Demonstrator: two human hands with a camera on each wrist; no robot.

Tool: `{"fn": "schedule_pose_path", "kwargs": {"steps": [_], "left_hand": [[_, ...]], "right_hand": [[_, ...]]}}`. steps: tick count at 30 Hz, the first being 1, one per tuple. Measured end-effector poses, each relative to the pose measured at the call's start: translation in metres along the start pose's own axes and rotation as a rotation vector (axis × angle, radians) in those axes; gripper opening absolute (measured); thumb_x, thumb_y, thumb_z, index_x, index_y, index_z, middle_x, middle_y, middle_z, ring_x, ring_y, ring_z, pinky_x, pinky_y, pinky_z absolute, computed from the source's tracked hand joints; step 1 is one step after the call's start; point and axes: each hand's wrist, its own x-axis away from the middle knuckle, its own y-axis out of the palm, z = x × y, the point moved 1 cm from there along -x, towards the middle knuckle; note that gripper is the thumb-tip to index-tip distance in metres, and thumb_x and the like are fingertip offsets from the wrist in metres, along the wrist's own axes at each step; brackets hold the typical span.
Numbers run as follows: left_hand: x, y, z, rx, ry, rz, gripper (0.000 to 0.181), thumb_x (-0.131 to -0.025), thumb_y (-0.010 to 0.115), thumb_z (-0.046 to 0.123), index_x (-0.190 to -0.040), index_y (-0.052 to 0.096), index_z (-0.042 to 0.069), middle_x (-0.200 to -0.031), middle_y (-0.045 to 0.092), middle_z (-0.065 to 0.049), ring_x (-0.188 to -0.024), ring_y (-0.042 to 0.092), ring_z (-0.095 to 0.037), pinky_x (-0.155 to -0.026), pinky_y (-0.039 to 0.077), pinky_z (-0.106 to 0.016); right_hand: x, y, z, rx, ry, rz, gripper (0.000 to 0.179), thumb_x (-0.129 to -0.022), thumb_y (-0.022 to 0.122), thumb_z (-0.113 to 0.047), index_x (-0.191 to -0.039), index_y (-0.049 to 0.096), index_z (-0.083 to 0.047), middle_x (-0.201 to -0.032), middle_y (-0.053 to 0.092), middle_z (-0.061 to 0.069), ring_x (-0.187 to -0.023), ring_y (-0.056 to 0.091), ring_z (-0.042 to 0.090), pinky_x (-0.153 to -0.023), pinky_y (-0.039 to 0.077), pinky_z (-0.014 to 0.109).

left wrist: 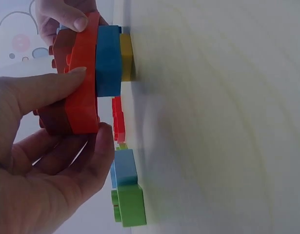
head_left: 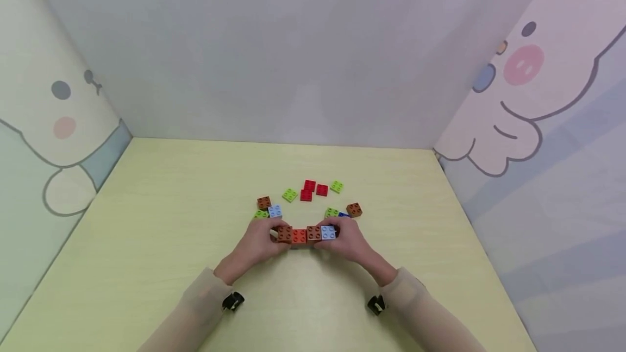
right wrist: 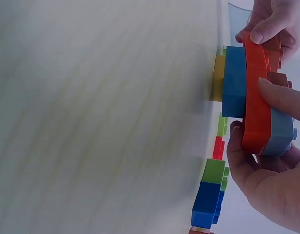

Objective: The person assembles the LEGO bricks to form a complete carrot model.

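Note:
Both hands hold one stack of studded toy bricks between them at the table's front middle. Its wide red layer point(left wrist: 83, 100) sits over a blue brick point(left wrist: 109, 61), with a yellow brick point(left wrist: 126, 57) lowest, by the tabletop. On top are two brown bricks point(head_left: 285, 233) and a light blue brick point(head_left: 328, 232), with red point(head_left: 299, 237) showing between the brown ones. My left hand point(head_left: 256, 242) grips the left end, thumb on the red side and fingers round the far side. At the other end, my right hand point(head_left: 349, 240) pinches the red and light blue bricks, its thumb on the near side.
Beyond the left hand lie a brown brick point(head_left: 264, 202), a light blue brick point(head_left: 275, 211) and a green brick point(left wrist: 131, 205). Past the right hand are green point(right wrist: 214, 170), blue point(right wrist: 206, 204) and brown point(head_left: 354, 209) bricks. Several thin red point(head_left: 321, 190) and green point(head_left: 289, 195) pieces lie farther back.

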Motion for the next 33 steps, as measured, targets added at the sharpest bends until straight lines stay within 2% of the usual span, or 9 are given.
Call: {"fn": "schedule_pose_path", "kwargs": {"steps": [5,12,17,20,25,33], "left_hand": [[0.002,-0.005,-0.002,-0.074,0.005,0.035,0.033,-0.069,0.086,0.014,-0.099,0.072,0.012,-0.089,0.065,0.004,-0.080,0.061,-0.013,-0.066,0.051,-0.024],[0.002,-0.019,0.000,-0.123,-0.067,0.033,0.049,-0.067,0.086,0.007,-0.113,0.068,0.003,-0.108,0.065,-0.007,-0.089,0.061,-0.021,-0.075,0.052,-0.034],[-0.001,-0.028,-0.004,-0.186,-0.092,0.103,0.052,-0.068,0.087,0.010,-0.116,0.067,0.003,-0.111,0.063,-0.011,-0.097,0.058,-0.027,-0.083,0.048,-0.041],[-0.004,-0.030,-0.010,-0.212,-0.076,0.141,0.053,-0.069,0.086,0.013,-0.117,0.066,0.000,-0.111,0.063,-0.013,-0.102,0.057,-0.030,-0.087,0.046,-0.045],[-0.009,-0.031,-0.022,-0.248,-0.062,0.191,0.053,-0.069,0.086,0.016,-0.115,0.066,-0.002,-0.106,0.063,-0.014,-0.099,0.058,-0.030,-0.085,0.046,-0.045],[-0.014,-0.028,-0.029,-0.253,-0.116,0.189,0.052,-0.070,0.086,0.022,-0.111,0.066,-0.006,-0.099,0.063,-0.014,-0.087,0.056,-0.025,-0.076,0.047,-0.041]], "right_hand": [[0.001,-0.001,-0.003,-0.006,0.016,-0.015,0.034,-0.069,0.087,-0.023,-0.099,0.072,-0.016,-0.096,0.062,-0.004,-0.087,0.054,0.016,-0.074,0.046,0.035],[0.003,-0.001,-0.006,0.005,0.028,-0.023,0.036,-0.069,0.087,-0.023,-0.100,0.072,-0.015,-0.096,0.061,-0.003,-0.086,0.053,0.016,-0.073,0.045,0.035],[0.002,-0.001,-0.006,0.013,0.017,-0.017,0.037,-0.068,0.088,-0.025,-0.100,0.072,-0.014,-0.096,0.061,-0.003,-0.086,0.052,0.016,-0.072,0.044,0.034],[0.002,-0.001,-0.005,0.013,0.017,-0.013,0.037,-0.068,0.088,-0.024,-0.099,0.072,-0.014,-0.095,0.061,-0.003,-0.085,0.052,0.016,-0.072,0.045,0.034],[0.002,-0.001,-0.006,0.008,0.017,-0.008,0.037,-0.067,0.088,-0.024,-0.099,0.072,-0.015,-0.094,0.061,-0.003,-0.085,0.053,0.015,-0.072,0.045,0.034],[0.001,0.000,-0.005,0.011,0.004,-0.018,0.037,-0.068,0.088,-0.024,-0.100,0.072,-0.014,-0.094,0.061,-0.004,-0.085,0.052,0.016,-0.073,0.044,0.035]]}}
